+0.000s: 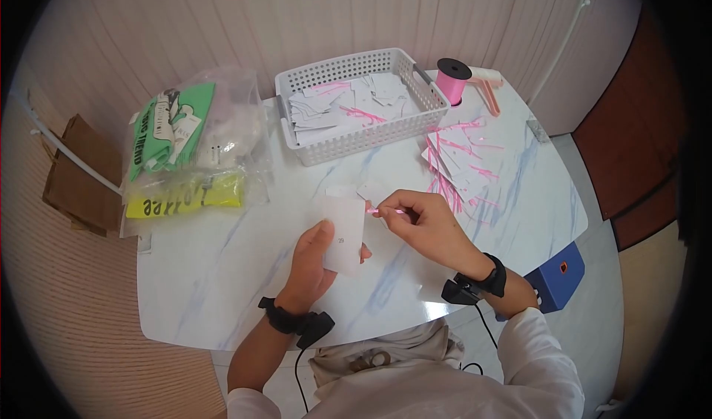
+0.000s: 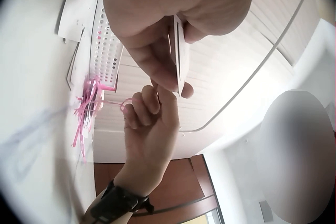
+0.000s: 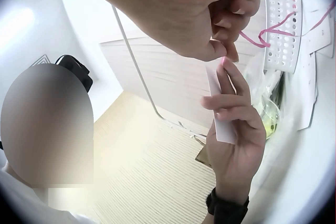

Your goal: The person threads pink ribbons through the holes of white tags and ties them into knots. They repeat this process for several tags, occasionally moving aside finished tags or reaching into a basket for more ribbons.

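My left hand [image 1: 305, 259] grips a slim white card [image 1: 345, 233] with a small printed number, thumb on its face and fingers behind. Seen edge-on in the left wrist view, the card [image 2: 180, 56] shows thin layers. At its upper right edge my right hand [image 1: 430, 222] pinches a pink ribbon [image 1: 373, 210] between thumb and forefinger. A loose loop of that ribbon [image 3: 286, 32] trails from the right hand in the right wrist view. The two hands' fingertips are close together there. More white cards [image 1: 373, 189] lie on the table just beyond the hands.
A white perforated basket [image 1: 319, 153] of cards and ribbons stands at the back. Right of it are a pink ribbon spool [image 1: 450, 85], a pink-handled tool [image 1: 487, 96] and a pile of ribboned cards [image 1: 460, 167]. Plastic bags [image 1: 241, 133] lie left; a blue box [image 1: 560, 278] stands beyond the table's right edge.
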Available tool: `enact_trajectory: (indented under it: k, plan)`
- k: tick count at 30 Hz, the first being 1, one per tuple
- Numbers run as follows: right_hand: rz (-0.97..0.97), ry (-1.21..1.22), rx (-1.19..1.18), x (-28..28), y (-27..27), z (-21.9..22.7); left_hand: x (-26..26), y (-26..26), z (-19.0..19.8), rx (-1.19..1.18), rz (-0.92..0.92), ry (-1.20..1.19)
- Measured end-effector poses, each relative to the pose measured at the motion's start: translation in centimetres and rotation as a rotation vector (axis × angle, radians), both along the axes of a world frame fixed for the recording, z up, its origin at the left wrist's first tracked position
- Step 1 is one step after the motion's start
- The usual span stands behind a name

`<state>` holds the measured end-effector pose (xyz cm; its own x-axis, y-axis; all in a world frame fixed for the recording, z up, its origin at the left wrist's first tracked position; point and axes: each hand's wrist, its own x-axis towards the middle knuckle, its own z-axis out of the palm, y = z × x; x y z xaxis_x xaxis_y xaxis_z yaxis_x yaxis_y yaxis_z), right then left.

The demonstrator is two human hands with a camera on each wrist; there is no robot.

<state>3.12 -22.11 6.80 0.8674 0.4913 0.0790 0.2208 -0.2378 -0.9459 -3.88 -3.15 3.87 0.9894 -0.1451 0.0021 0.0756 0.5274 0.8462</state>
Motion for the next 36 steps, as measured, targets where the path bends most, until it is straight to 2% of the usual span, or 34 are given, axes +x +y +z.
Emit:
enact_trajectory:
  k: [2, 4, 5, 7, 8, 10, 13, 20, 23, 25, 28, 36]
  plan:
    - [0.008, -0.014, 0.01, -0.1, 0.0, 0.0, 0.0, 0.0, -0.2, 0.018, 0.01, 0.012]
    - [-0.027, -0.178, -0.06, -0.3, 0.1, 0.4, 0.2, 0.2, -0.8, 0.016, 0.017, 0.055]
    - [-0.028, -0.176, -0.059, -0.3, 0.3, 0.2, 0.2, 0.2, -1.0, 0.017, 0.016, 0.056]
    - [-0.09, -0.457, -0.089, -0.3, 0.5, -0.5, 0.3, 0.1, -1.3, 0.0, 0.031, 0.068]
    - [-0.092, -0.455, -0.088, -0.2, 0.5, -0.7, 0.4, 0.1, -1.4, 0.001, 0.03, 0.071]
    - [-0.097, -0.632, -0.148, 0.0, 0.4, -1.1, 0.5, 0.1, -1.7, -0.025, 0.035, 0.092]
    - [-0.154, -0.668, -0.135, -0.1, 0.4, -0.8, 0.4, -0.2, -1.0, -0.011, 0.049, 0.095]
    - [-0.128, -0.746, -0.138, 0.1, 0.2, -1.2, 0.2, -0.6, -0.9, -0.019, 0.047, 0.092]
    - [-0.161, -0.746, -0.04, 0.1, 0.3, -1.0, -0.1, -0.7, -1.0, 0.052, 0.084, 0.095]
    - [-0.195, -0.678, 0.004, 0.0, 0.2, -0.8, -0.3, -0.8, -0.9, 0.398, 0.095, 0.014]
    - [-0.128, -0.735, 0.009, -0.2, 0.2, -1.2, -0.4, -1.4, -0.7, 0.459, 0.097, 0.002]
    - [-0.148, -0.814, -0.03, -0.8, 0.9, -1.3, -0.4, -1.6, -0.4, 0.585, 0.173, -0.081]
